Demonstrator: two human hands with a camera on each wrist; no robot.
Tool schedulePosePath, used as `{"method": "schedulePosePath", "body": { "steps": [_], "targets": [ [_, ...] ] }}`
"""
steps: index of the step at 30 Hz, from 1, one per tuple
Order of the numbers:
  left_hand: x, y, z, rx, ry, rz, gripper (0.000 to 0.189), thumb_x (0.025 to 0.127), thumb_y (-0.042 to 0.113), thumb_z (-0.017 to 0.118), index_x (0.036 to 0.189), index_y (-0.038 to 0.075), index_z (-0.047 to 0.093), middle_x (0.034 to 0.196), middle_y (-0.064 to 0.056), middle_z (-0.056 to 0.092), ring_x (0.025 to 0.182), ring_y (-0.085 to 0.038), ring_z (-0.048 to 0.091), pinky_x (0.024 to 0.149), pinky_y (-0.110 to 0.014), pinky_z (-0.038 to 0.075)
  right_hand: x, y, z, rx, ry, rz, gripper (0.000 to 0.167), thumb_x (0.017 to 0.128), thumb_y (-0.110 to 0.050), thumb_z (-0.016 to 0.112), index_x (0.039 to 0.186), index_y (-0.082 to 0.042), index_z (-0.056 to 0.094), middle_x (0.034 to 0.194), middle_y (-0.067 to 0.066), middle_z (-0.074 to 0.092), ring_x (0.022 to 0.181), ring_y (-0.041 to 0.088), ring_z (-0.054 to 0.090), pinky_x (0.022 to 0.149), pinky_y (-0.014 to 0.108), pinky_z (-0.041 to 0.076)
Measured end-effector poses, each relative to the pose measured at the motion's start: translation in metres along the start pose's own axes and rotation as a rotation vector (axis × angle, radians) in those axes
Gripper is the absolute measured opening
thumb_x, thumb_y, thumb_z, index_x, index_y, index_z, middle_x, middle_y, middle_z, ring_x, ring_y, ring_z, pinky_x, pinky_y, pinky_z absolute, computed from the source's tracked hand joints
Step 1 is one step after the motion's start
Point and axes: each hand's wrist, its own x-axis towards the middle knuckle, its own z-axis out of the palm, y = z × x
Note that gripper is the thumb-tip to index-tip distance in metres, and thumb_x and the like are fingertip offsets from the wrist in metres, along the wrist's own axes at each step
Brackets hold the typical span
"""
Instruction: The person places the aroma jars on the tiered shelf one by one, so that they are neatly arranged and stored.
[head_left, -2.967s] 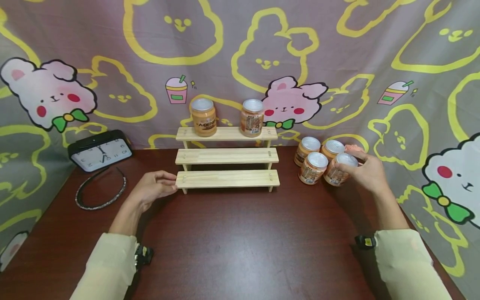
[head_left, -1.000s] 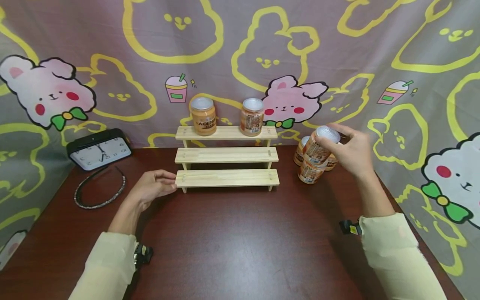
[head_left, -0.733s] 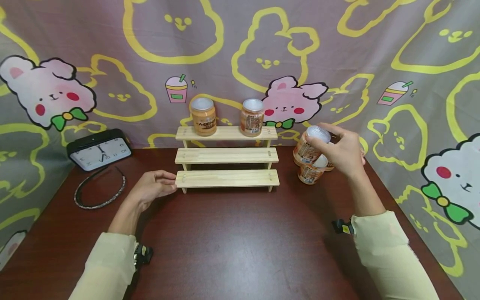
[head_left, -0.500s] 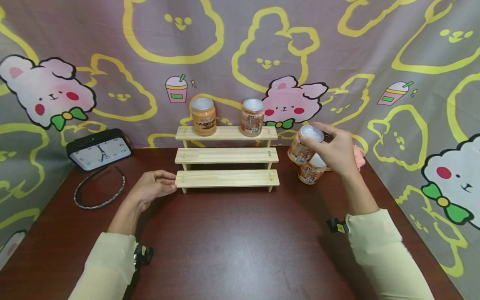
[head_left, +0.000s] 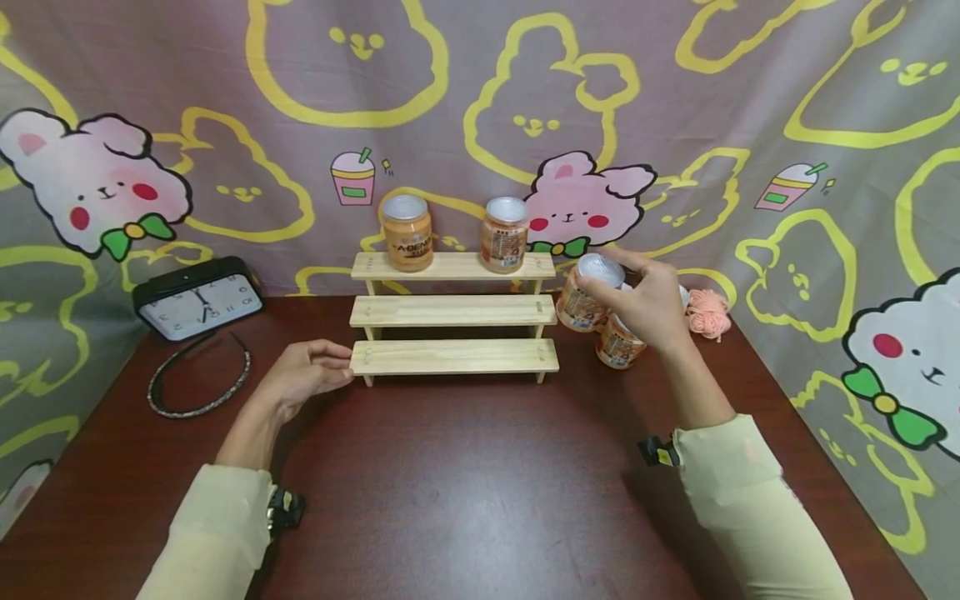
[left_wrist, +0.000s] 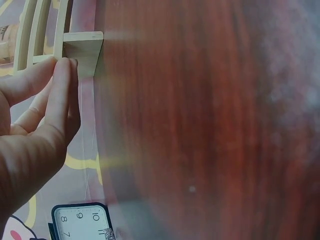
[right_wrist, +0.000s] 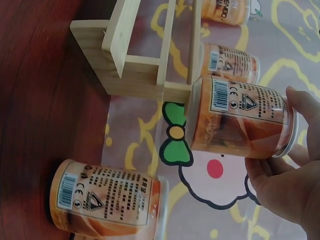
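Note:
My right hand (head_left: pixel 648 304) grips an orange-labelled can (head_left: pixel 581 302) by its silver top, thumb on one side and fingers on the other. In the right wrist view the held can (right_wrist: pixel 240 117) is off the table, beside the right end of the three-tier wooden rack (head_left: pixel 453 357). My left hand (head_left: pixel 303 377) pinches the left end of the rack's lowest board between thumb and fingers. Two similar cans, one at the left (head_left: pixel 407 235) and one at the right (head_left: pixel 504 237), stand on the top tier. Another can (head_left: pixel 618 343) stands on the table under the right hand; others behind are mostly hidden.
A ball of peach yarn (head_left: pixel 707 313) lies at the right, near the patterned cloth backdrop (head_left: pixel 480 100). On the left stand a black-framed clock (head_left: pixel 201 302) and a dark headband (head_left: pixel 201 410), which lies flat on the brown table (head_left: pixel 465 475).
The right hand has lifted one can from the group and carried it left to the rack's right side. The yarn is uncovered again. The left hand stays at the rack.

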Motion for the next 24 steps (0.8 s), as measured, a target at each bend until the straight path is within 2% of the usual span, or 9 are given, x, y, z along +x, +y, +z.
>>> {"method": "schedulePosePath", "body": {
  "steps": [9,18,24],
  "targets": [
    [0.001,0.000,0.000,-0.002,0.005,-0.003,0.043,0.092,-0.012,0.063,0.132,-0.018,0.047,0.103,-0.012,0.068,0.088,-0.009,0.067,0.082,-0.024,0.060,-0.001,-0.003,0.012,-0.005,-0.027,-0.022,0.048,0.084,-0.018,0.085,0.125,0.000,0.070,0.124,0.016,0.067,0.083,0.016,0.061,0.062,0.013,0.052],
    [0.001,0.000,0.001,-0.006,0.006,-0.001,0.043,0.092,-0.014,0.061,0.132,-0.020,0.046,0.103,-0.014,0.067,0.089,-0.010,0.068,0.084,-0.025,0.060,0.001,-0.010,0.028,0.048,-0.058,-0.067,0.045,0.085,-0.014,0.084,0.124,0.002,0.070,0.121,0.017,0.068,0.092,0.019,0.062,0.071,0.014,0.054],
    [0.001,0.001,0.000,0.008,0.015,-0.017,0.043,0.092,-0.014,0.061,0.133,-0.019,0.046,0.103,-0.014,0.067,0.089,-0.010,0.068,0.086,-0.027,0.059,0.001,-0.014,0.039,0.042,-0.061,-0.094,0.045,0.084,-0.014,0.086,0.123,0.001,0.071,0.114,0.016,0.069,0.086,0.020,0.062,0.066,0.015,0.053]
  ]
}}
